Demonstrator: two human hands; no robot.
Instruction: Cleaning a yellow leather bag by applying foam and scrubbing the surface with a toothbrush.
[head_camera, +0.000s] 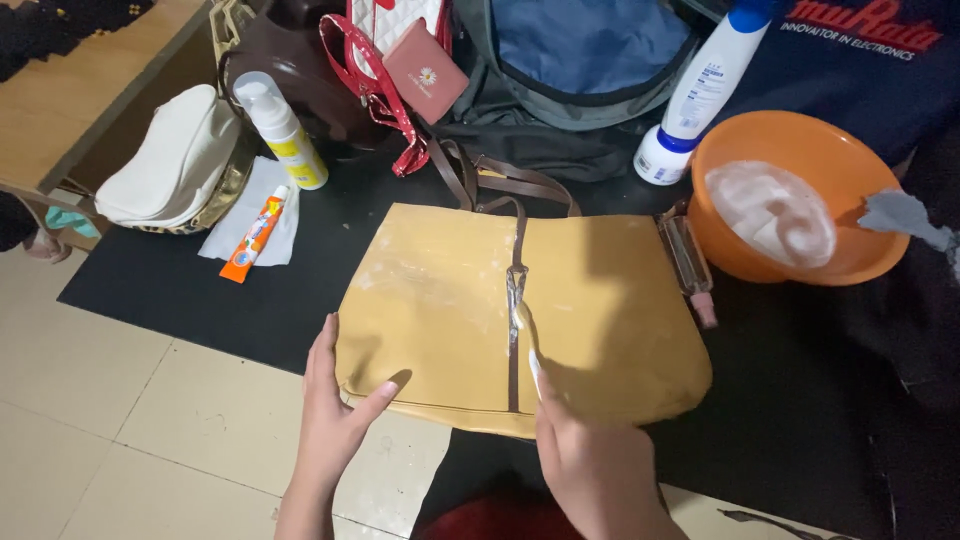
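Note:
A tan leather handbag (440, 300) lies flat on a black mat (200, 290), its brown centre strap (516, 330) running down the front and pale smears across its left half. My left hand (335, 420) presses on the bag's lower left corner, thumb on top of the leather. My right hand (590, 460) grips a white toothbrush (527, 335) whose head rests on the centre strap. The brush handle is mostly hidden in my fist.
An orange bowl (850, 170) with white foam sits at the right. A white and blue bottle (700, 90), a white spray bottle (280, 130), an orange tube (255, 240) on a tissue, a cream pouch (170, 165) and other bags line the back. Tiled floor lies at the left.

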